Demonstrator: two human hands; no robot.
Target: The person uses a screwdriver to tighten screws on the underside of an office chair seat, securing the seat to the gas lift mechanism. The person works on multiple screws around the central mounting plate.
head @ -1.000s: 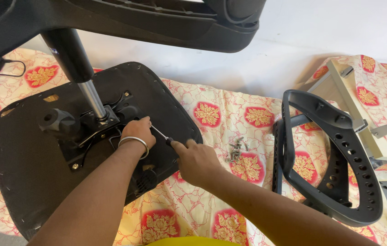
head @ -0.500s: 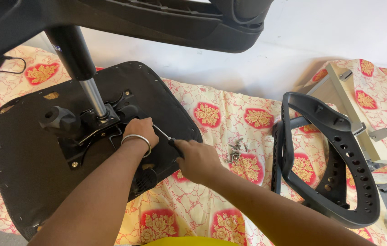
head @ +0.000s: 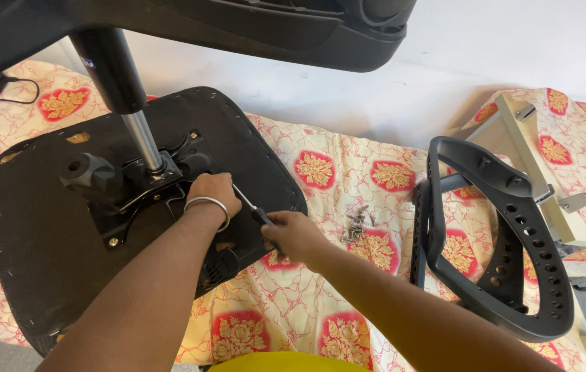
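Here the upturned seat (head: 45, 262) lies on a flowered sheet (head: 348, 207), its black underside up, with the metal plate (head: 134, 200) bolted near its middle and the gas post (head: 142, 141) rising from it toward the chair base (head: 238, 27) overhead. The left hand (head: 213, 193), a bangle (head: 208, 205) on its wrist, rests on the plate's right edge, fingers curled down over the metal. The right hand (head: 294, 234) has its grip closed around the black handle of a screwdriver (head: 251, 207), whose thin shaft slants up and left to a tip hidden just under the left hand's fingers.

To do this well, I judge the shaft should stand more in line with the screw than it does now; at this slant the tip may slip out of the head. The left hand would do best pressing the plate flat and guiding the tip, with its fingers kept out of the tip's path. Steady downward push while turning matters more than speed.

A small heap of screws (head: 356, 226) lies on the sheet to the right of the seat, near the right hand, and a curved black backrest frame (head: 513, 234) leans further right.

Against the earlier frames little differs: both hands sit at the same spot on the plate, the left having drawn slightly nearer, and the view has shifted a touch.
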